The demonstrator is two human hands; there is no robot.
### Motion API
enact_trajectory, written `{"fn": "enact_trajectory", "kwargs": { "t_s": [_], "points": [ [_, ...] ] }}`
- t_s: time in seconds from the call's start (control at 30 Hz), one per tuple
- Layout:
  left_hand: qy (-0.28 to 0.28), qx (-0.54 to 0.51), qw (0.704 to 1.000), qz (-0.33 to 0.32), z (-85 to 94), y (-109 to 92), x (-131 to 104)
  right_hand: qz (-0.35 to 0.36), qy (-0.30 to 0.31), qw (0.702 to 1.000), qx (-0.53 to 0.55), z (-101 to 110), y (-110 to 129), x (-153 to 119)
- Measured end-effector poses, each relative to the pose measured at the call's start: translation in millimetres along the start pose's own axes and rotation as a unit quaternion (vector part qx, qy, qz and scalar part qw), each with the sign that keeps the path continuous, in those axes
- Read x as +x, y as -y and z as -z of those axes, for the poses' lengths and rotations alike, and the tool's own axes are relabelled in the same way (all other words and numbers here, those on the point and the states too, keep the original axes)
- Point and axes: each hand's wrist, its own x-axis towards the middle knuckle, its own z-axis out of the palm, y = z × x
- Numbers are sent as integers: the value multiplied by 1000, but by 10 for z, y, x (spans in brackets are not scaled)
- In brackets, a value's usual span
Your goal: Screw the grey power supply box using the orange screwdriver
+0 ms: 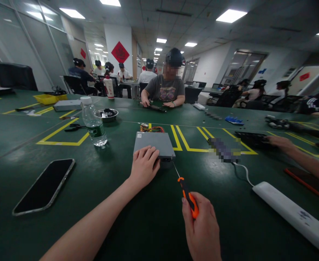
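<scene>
A grey metal computer power supply [162, 141] lies on the green table in front of me, with a bundle of coloured wires [155, 128] coming from its far side. My left hand [145, 163] grips its near left part, fingers over the top and thumb at the front face. In my right hand [201, 223] is a screwdriver [188, 197] with an orange and black handle. Its thin shaft slants up and left, and the tip meets the near right corner of the power supply. Whether the tip sits in a screw is too small to tell.
A water bottle [95, 125] and a phone [45, 186] are at left, near a metal bowl [109, 114]. On the right lie a white power bank-like bar [290, 214] with a cable and a co-worker's hand [281, 143]. Another person [163, 88] sits opposite.
</scene>
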Motion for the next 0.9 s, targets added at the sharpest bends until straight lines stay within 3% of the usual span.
{"fn": "enact_trajectory", "kwargs": {
  "t_s": [0.13, 0.3, 0.9],
  "points": [
    [-1, -2, 1000, 2, 3, 2, 2, -24, -4, 1000, 3, 57, -21, 14],
    [2, 6, 1000, 0, -21, 7, -5, 5, 6, 1000, 16, 107, -13, -18],
    [-11, 1, 1000, -3, -43, 17, -3, 29, -2, 999, 14, -66, 74, 62]
  ]
}}
